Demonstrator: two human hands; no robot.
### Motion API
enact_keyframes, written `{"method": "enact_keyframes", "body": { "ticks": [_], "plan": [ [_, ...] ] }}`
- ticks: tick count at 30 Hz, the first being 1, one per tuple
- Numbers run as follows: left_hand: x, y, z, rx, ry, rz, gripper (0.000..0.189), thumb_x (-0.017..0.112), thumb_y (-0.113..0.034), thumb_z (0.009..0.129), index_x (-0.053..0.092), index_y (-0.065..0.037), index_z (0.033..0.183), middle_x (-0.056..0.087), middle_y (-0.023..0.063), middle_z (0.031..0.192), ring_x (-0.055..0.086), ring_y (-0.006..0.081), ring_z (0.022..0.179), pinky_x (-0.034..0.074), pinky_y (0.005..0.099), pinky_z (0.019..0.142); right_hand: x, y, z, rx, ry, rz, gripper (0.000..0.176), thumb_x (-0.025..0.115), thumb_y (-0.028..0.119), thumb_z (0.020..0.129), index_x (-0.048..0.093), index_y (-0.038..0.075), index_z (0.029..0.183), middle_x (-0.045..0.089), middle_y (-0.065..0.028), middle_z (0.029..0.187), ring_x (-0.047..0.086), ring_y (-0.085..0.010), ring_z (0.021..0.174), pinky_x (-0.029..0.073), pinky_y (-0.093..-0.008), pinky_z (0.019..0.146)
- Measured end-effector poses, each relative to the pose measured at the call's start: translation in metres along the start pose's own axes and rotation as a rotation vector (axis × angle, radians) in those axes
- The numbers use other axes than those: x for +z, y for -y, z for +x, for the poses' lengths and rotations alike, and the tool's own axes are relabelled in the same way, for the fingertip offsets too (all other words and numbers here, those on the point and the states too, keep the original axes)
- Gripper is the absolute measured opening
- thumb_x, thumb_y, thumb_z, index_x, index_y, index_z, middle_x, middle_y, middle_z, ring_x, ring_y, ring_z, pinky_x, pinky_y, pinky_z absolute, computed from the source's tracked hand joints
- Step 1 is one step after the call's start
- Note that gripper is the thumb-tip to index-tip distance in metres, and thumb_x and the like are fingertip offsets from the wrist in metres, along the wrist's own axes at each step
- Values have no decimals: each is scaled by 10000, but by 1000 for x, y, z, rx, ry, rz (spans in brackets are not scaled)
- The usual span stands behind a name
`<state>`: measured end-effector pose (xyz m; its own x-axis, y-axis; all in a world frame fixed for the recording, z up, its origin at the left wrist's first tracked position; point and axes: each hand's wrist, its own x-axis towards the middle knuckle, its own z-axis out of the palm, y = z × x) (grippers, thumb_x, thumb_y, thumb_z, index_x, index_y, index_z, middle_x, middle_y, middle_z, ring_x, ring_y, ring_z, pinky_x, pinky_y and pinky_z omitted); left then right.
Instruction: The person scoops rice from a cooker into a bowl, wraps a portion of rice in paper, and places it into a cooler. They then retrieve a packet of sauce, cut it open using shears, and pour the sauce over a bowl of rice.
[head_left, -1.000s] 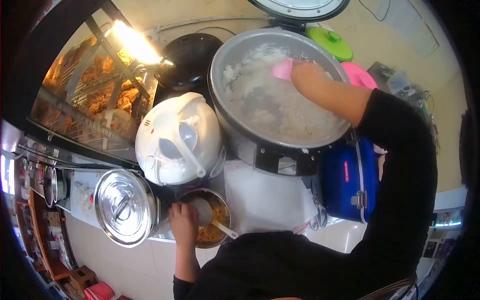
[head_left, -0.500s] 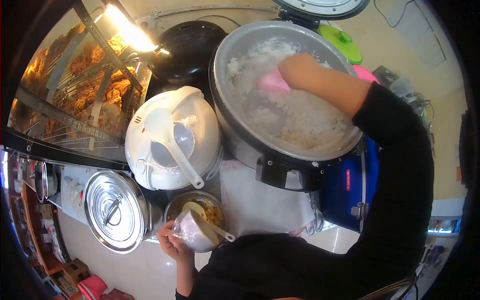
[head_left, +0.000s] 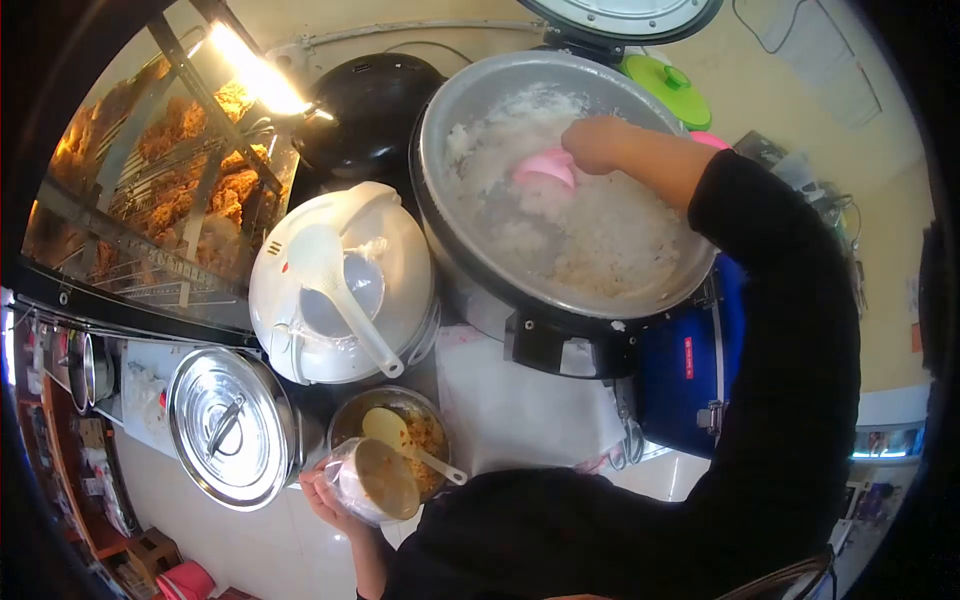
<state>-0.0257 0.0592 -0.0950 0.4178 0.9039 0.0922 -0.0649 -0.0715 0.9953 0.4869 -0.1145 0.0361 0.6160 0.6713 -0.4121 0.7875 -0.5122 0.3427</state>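
Note:
My right hand (head_left: 594, 146) is closed round the handle of a pink scoop (head_left: 546, 171), which rests in the white rice (head_left: 610, 240) inside a large open cooker (head_left: 440, 205). Steam blurs part of the rice. Low in the view, my left hand (head_left: 325, 497) grips a bowl (head_left: 387, 480) wrapped in clear plastic, tilted so that its brownish inside shows. Just behind it stands a metal bowl (head_left: 338, 425) of orange-brown food (head_left: 424, 440), with a pale yellow spoon (head_left: 386, 427) lying in it.
A white rice cooker (head_left: 280, 250) with a white paddle (head_left: 345, 310) on its lid stands left of the large cooker. Farther left are a lidded steel pot (head_left: 215, 450) and a lit glass case of fried food (head_left: 190, 190). A blue box (head_left: 670, 365) is at the right.
My left hand has shifted slightly left and down, and its bowl has turned, showing more of its inside. The pink scoop has tilted in the rice. The whole view has moved a little.

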Motion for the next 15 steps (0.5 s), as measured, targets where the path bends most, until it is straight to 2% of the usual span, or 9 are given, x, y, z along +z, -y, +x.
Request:
{"method": "enact_keyframes", "body": {
  "ticks": [1,4,6,7,9,10,13,15],
  "plan": [
    [1,-1,0,8,-20,2,254,398,-280,937,440,-35,883,551,111,886,553,153,775,472,293,710,3,-3,0,15,7,12,216,589,182,770,683,49,912,660,-167,924,643,-315,865,498,-409,712],
    [-3,-1,-4,-20,-48,-10,268,383,-300,951,451,-41,957,540,80,889,559,178,804,480,303,718,19,8,-2,-169,105,135,207,578,174,775,682,58,912,664,-165,883,636,-318,816,483,-427,686],
    [-6,-1,-4,-56,-67,-53,283,380,-314,952,449,-40,981,540,82,890,564,188,819,490,305,732,36,23,0,-385,129,266,186,586,193,787,680,71,892,644,-139,773,607,-280,695,466,-409,604],
    [-8,-2,-2,-39,11,-90,308,374,-330,951,458,-38,999,548,90,910,568,195,832,494,315,744,39,26,-1,-495,129,323,177,589,203,793,678,78,881,634,-127,718,593,-261,634,458,-400,563],
    [-15,-5,4,2,163,-156,360,361,-362,951,476,-32,1036,563,107,949,575,209,858,501,336,769,28,21,-11,-331,348,538,173,597,235,807,670,89,865,559,-77,622,522,-203,546,410,-357,484],
    [-14,-8,5,-42,100,-193,311,358,-335,953,462,-44,992,562,108,926,580,207,834,511,344,740,18,19,-18,-252,462,645,174,602,252,814,665,95,857,521,-52,575,486,-175,502,386,-336,444],
    [-4,-19,3,-215,-66,-331,233,346,-283,958,433,-73,906,562,104,882,595,203,792,532,364,688,-15,0,-44,-130,521,789,256,597,288,839,663,158,1049,458,12,578,424,-93,470,345,-268,406],
    [-2,-30,4,-358,-130,-460,232,336,-289,958,434,-85,910,565,93,885,602,203,806,538,373,698,-23,-10,-62,-60,450,854,261,604,301,842,661,171,1060,461,13,574,411,-86,451,327,-256,389]
  ]
}}
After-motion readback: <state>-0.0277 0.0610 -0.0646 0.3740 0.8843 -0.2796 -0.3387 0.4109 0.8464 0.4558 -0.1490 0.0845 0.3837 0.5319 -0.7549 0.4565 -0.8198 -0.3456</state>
